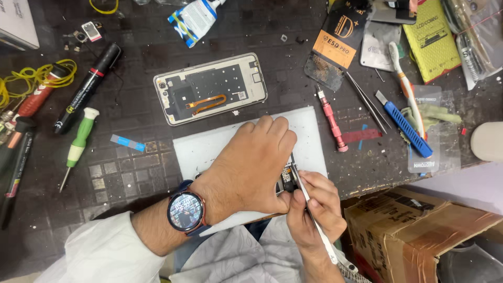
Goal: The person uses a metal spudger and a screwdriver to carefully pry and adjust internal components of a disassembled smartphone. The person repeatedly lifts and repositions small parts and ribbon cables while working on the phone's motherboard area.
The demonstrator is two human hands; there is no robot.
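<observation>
While the left hand (251, 167) lies knuckles-up on a white mat (209, 147), its fingers curled down and pressing a small dark phone part (287, 177) at the mat's near edge, the right hand (314, 207) is clamped on metal tweezers (309, 202) whose tips touch that part. A watch (185, 210) sits on the left wrist. Beyond the mat on the table (126, 173) lies an opened phone (209, 88), with a pink screwdriver (331, 119) just right of the mat.

1. Tweezers (314, 220): bright, smooth metal; held in the right hand (314, 207).
2. Mat (209, 149): white, matt, smooth.
3. Bench (131, 173): dark, rough, gritty.
4. Box (414, 230): brown cardboard; glossy tape.
5. Sleeve (99, 257): white cloth.
</observation>
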